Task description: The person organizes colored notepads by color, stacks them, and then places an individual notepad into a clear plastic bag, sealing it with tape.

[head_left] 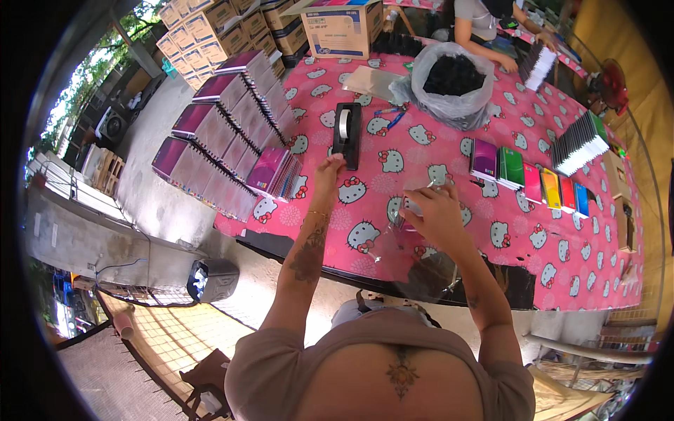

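At the near end of a black tape dispenser (348, 151), my left hand (331, 168) has its fingertips pressed together. Whatever they pinch is too small to make out. A pale roll of tape (344, 126) sits in the dispenser. My right hand (437, 216) is curled over a clear plastic bag (421, 270), holding it near the table's front edge. The bag's film spreads toward me over the dark edge; its contents are hard to see beneath the hand. To the right of that hand stands a row of small notebooks in purple, green (510, 167), red, yellow and blue.
Tall stacks of spiral notebooks (217, 133) stand at left on the pink patterned tablecloth (382, 182). Farther back are a plastic-lined container (449, 105) of black material, blue pens (397, 118) and a cardboard box (340, 31). A person (484, 28) handles notebooks at the far right.
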Demonstrator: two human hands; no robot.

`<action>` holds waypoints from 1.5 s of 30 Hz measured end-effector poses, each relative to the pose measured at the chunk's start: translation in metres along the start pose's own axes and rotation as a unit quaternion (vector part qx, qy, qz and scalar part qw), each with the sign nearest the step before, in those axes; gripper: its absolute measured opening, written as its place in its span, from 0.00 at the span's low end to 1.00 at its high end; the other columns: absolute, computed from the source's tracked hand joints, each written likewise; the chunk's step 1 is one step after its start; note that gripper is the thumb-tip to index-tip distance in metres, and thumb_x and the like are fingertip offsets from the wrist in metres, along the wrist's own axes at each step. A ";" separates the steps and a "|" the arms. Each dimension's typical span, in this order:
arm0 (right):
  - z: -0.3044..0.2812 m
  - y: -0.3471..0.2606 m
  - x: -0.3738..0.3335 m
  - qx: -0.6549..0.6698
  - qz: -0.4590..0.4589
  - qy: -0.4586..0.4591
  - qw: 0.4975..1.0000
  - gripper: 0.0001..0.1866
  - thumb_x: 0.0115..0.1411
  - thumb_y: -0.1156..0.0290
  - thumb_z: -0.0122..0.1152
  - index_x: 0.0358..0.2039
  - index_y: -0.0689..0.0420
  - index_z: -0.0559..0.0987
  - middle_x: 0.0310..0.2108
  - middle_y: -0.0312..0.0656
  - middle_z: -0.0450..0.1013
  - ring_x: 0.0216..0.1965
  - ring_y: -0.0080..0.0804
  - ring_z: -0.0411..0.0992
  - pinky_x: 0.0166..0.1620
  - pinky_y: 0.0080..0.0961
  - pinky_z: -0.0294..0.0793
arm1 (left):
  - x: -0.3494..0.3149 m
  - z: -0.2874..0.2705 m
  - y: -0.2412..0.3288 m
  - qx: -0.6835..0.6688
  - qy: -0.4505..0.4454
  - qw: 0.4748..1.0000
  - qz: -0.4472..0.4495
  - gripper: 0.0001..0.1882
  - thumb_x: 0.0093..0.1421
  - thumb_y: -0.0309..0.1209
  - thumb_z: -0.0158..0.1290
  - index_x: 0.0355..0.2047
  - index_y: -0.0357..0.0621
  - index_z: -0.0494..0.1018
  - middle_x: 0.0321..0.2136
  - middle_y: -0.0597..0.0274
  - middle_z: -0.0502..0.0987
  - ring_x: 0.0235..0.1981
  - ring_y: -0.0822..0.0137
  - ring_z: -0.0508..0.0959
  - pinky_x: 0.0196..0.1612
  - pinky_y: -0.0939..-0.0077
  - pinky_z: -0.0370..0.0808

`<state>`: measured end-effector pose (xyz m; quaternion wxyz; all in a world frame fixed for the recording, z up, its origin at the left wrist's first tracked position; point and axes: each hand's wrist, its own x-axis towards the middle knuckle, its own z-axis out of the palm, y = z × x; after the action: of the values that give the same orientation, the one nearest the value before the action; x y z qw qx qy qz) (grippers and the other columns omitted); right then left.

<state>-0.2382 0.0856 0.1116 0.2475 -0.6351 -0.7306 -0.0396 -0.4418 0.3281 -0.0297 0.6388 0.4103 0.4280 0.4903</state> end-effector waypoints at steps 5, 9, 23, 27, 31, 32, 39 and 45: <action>-0.002 -0.005 -0.004 0.001 0.014 -0.006 1.000 0.20 0.53 0.56 0.69 0.45 0.50 0.81 0.38 0.38 0.80 0.41 0.39 0.78 0.56 0.46 0.63 | 0.002 -0.009 0.030 0.621 0.084 0.748 0.218 0.04 0.56 0.30 0.59 0.30 0.47 0.83 0.23 0.55 0.83 0.28 0.51 0.84 0.33 0.63 0.80; -0.003 -0.003 -0.005 -0.010 0.024 0.003 1.000 0.20 0.53 0.55 0.68 0.45 0.50 0.82 0.37 0.38 0.81 0.41 0.38 0.78 0.55 0.45 0.64 | -0.038 0.003 0.048 0.440 -0.106 0.845 0.283 0.08 0.58 0.32 0.60 0.36 0.45 0.83 0.26 0.55 0.83 0.30 0.53 0.84 0.36 0.63 0.80; -0.032 0.026 -0.020 0.086 0.096 0.024 0.991 0.28 0.48 0.54 0.75 0.49 0.49 0.79 0.51 0.42 0.73 0.49 0.38 0.72 0.57 0.43 0.62 | -0.079 0.077 0.093 0.257 -0.513 0.796 0.194 0.08 0.59 0.25 0.62 0.39 0.47 0.83 0.46 0.62 0.75 0.58 0.62 0.68 0.60 0.65 0.64; -0.010 0.069 -0.050 0.271 0.173 -0.030 0.946 0.31 0.44 0.57 0.78 0.50 0.49 0.78 0.57 0.41 0.68 0.57 0.41 0.66 0.59 0.46 0.63 | -0.080 0.092 0.079 0.274 -0.489 0.799 0.218 0.07 0.58 0.28 0.63 0.38 0.49 0.83 0.51 0.60 0.73 0.62 0.59 0.64 0.63 0.61 0.61; 0.031 0.077 -0.056 0.139 -0.070 -0.026 0.987 0.32 0.45 0.61 0.78 0.53 0.47 0.79 0.62 0.44 0.64 0.66 0.44 0.59 0.65 0.48 0.59 | -0.086 0.125 0.052 0.318 -0.472 0.765 0.304 0.06 0.57 0.30 0.64 0.36 0.51 0.83 0.59 0.55 0.67 0.64 0.54 0.62 0.66 0.56 0.55; 0.039 0.078 -0.057 0.155 -0.060 -0.019 0.986 0.31 0.46 0.61 0.78 0.53 0.46 0.79 0.64 0.45 0.62 0.67 0.45 0.57 0.66 0.48 0.57 | -0.087 0.129 0.044 0.330 -0.457 0.755 0.335 0.06 0.56 0.30 0.64 0.36 0.51 0.83 0.61 0.54 0.66 0.64 0.53 0.62 0.67 0.55 0.54; 0.070 0.085 -0.067 0.369 -0.016 0.075 0.926 0.28 0.56 0.63 0.70 0.58 0.46 0.75 0.69 0.48 0.56 0.70 0.45 0.54 0.67 0.45 0.57 | -0.101 0.138 0.017 0.336 -0.334 0.831 0.292 0.38 0.52 0.32 0.67 0.63 0.50 0.65 0.64 0.44 0.59 0.66 0.46 0.60 0.65 0.55 0.61; 0.060 0.092 -0.038 0.664 0.242 0.036 0.706 0.24 0.65 0.68 0.60 0.61 0.58 0.70 0.62 0.41 0.64 0.63 0.31 0.62 0.63 0.32 0.62 | -0.097 0.112 0.005 0.203 -0.370 0.906 0.026 0.41 0.60 0.36 0.63 0.68 0.42 0.56 0.63 0.49 0.63 0.62 0.59 0.67 0.60 0.66 0.68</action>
<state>-0.1670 0.0914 0.0199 0.6327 -0.4595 -0.3797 0.4944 -0.3513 0.2225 0.0221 0.6415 0.6936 0.2407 0.2223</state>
